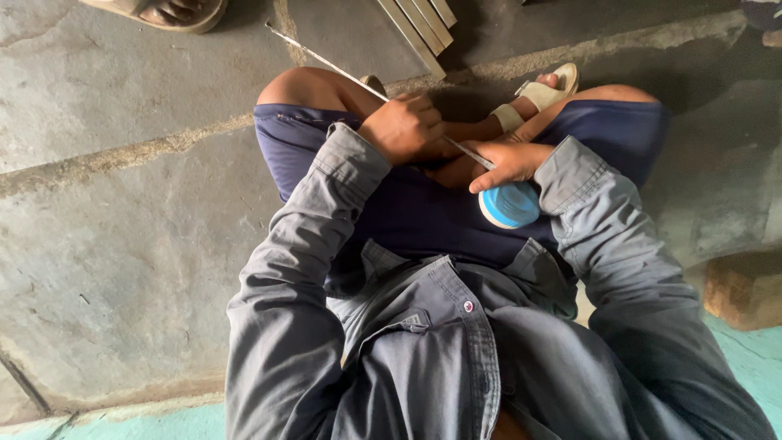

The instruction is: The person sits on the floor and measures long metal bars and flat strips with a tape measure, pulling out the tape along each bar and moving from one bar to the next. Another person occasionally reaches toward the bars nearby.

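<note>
I sit on a stone floor in a grey shirt and dark blue shorts. A long thin pale strip (326,61) runs from the upper left down to my lap. My left hand (403,126) is closed around its middle, above my knee. At the strip's lower end, my right hand (509,161) presses on it with a finger stretched along it. A round blue disc with a white rim (511,205) sits just under that hand, against my wrist. Whether the hand grips the disc is hidden.
Several pale wooden slats (419,28) lie on the floor at the top. Another person's sandalled foot (163,12) shows at the top left. My own foot wears a beige sandal (542,90). A brown block (745,289) rests at the right, beside a teal surface (749,350).
</note>
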The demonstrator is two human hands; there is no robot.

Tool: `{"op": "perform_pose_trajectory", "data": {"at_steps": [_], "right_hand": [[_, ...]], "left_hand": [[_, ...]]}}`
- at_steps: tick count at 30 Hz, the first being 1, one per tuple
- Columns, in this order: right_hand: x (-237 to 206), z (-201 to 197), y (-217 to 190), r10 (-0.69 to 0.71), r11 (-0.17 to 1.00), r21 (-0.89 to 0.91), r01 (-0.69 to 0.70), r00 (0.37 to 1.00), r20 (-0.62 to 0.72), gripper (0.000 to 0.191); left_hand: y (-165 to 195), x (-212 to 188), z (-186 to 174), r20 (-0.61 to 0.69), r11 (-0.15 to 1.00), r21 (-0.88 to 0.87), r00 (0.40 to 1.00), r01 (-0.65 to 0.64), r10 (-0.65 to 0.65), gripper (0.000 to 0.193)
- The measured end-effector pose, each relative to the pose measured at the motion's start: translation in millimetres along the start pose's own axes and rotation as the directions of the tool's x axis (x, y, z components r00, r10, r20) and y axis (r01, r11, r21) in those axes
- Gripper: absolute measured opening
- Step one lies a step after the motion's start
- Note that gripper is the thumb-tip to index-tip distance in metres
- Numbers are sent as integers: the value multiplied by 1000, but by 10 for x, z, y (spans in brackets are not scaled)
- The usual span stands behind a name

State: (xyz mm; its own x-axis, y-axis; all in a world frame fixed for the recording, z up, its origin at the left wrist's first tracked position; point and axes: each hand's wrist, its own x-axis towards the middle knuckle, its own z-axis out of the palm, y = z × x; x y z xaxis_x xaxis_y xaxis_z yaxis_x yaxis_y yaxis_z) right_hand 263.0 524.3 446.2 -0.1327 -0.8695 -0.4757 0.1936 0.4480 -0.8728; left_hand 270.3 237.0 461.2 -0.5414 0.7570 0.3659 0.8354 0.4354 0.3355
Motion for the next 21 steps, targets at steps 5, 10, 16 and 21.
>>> {"op": "perform_pose_trajectory", "data": {"at_steps": [5,10,16,21], "right_hand": [[43,1,-78,-106,994,-26,106,994,13,99],[94,5,-280,15,999,41,-5,967,-253,87],[339,-70,-224,178,983,128,-132,864,-471,82],[656,-218,-136,42,985,-124,-121,862,-505,47]], "left_hand": [[66,85,-21,-15,999,-44,1000,8,-9,20],[-73,13,-160,-79,982,69,982,175,-170,21],[-451,-197,-233,78,912,172,918,372,-389,9],[-714,-177,-179,224,879,183,852,440,-473,14]]}}
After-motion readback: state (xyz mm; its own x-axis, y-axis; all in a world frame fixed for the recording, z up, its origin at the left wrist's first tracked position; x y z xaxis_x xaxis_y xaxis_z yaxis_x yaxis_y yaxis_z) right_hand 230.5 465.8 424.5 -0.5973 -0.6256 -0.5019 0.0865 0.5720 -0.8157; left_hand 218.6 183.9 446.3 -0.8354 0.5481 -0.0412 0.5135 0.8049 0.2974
